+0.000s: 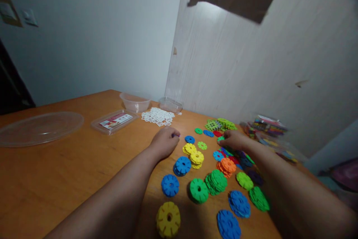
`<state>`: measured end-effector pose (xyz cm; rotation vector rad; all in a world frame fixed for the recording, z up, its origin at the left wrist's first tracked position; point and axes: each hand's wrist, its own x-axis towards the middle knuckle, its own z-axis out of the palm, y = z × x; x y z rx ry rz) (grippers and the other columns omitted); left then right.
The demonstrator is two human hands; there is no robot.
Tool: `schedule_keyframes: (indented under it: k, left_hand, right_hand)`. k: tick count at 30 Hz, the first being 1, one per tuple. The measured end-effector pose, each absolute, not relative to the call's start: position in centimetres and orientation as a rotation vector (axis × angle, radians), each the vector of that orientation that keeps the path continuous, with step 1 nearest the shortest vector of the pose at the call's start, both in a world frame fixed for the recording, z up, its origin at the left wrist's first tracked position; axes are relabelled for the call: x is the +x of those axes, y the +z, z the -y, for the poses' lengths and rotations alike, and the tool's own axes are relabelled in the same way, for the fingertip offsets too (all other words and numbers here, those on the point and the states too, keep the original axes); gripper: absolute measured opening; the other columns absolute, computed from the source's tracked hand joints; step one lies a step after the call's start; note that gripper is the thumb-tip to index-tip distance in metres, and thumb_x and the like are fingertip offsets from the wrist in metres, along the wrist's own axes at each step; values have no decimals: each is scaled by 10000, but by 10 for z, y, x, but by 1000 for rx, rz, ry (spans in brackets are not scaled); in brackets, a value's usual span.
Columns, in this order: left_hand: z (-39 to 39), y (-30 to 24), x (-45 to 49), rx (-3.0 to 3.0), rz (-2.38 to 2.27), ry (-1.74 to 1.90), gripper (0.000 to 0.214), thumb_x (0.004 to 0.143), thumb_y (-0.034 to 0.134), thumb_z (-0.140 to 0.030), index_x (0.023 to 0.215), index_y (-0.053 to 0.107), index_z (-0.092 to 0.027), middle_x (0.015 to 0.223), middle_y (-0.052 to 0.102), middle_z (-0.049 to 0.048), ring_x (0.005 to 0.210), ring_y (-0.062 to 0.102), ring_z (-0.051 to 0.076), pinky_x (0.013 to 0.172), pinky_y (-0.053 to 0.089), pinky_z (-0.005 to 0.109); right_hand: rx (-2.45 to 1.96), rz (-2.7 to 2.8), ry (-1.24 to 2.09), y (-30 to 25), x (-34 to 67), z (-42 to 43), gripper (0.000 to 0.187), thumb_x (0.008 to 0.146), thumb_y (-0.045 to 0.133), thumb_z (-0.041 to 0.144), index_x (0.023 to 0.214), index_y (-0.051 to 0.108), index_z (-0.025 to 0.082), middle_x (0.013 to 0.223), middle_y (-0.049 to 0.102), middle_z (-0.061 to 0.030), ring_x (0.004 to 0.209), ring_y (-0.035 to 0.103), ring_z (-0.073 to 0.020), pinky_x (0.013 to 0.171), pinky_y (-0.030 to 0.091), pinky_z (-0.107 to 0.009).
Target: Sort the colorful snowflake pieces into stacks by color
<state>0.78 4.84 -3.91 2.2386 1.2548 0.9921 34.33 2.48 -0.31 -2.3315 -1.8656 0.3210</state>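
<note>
My left hand (165, 144) rests low over the table, its fingers closed on a small purple piece (175, 135), probably a notched disc and mostly hidden by them. Across the spread, my right hand (234, 139) has its fingers pinched at the edge of a green notched disc (220, 140). Between the hands lie a blue disc (190, 140) and a lime disc (202, 145). Nearer stand stacks of yellow discs (196, 157), blue discs (182, 166), orange discs (227, 166) and green discs (216, 182). My right forearm partly covers a mixed pile.
White lattice pieces (158, 116) lie in a heap near a clear tub (135, 103) and a clear box (170, 104). A labelled lid (114, 121) and a large oval lid (41, 129) are at left. Green snowflake-like pieces (214, 125) lie near the wall; packed boxes (268, 125) stand right.
</note>
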Motion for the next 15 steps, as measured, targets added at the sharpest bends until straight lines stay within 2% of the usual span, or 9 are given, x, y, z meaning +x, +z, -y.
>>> schedule_keyframes:
  k: [4,7,10,13,15]
  left_hand:
    - [-48,-40,8,2237,-1248,999,237,757,550,-219,908,729,-183,955,698,72,933,623,203,814,488,298]
    - [-50,-42,8,2244,-1241,999,238,752,549,-212,907,729,-189,960,703,65,940,624,201,823,486,296]
    - [-50,-42,7,2244,-1239,991,244,751,550,-210,914,730,-194,967,706,62,946,624,201,829,484,298]
    - [-48,-40,7,2232,-1247,992,251,757,546,-210,926,730,-190,970,705,65,937,625,200,822,485,297]
    - [-46,-38,7,2233,-1260,985,248,761,549,-220,926,731,-186,964,703,69,927,625,204,812,487,300]
  right_hand:
    - [-2295,1867,371,0,338,-27,184,678,698,326,652,594,177,593,567,-1,554,500,-130,492,314,-246]
    - [-2220,1879,457,4,329,-26,230,770,602,353,630,566,175,558,542,3,506,456,-110,479,319,-243]
    - [-2058,1897,726,11,314,-19,265,799,571,417,693,580,174,571,574,6,473,437,-90,465,329,-223]
    - [-1807,1835,1085,24,296,-4,288,757,631,466,778,592,181,568,584,19,456,431,-80,446,309,-204]
    - [-1715,1796,1206,34,285,7,322,744,652,493,798,594,181,567,581,20,465,442,-80,450,309,-199]
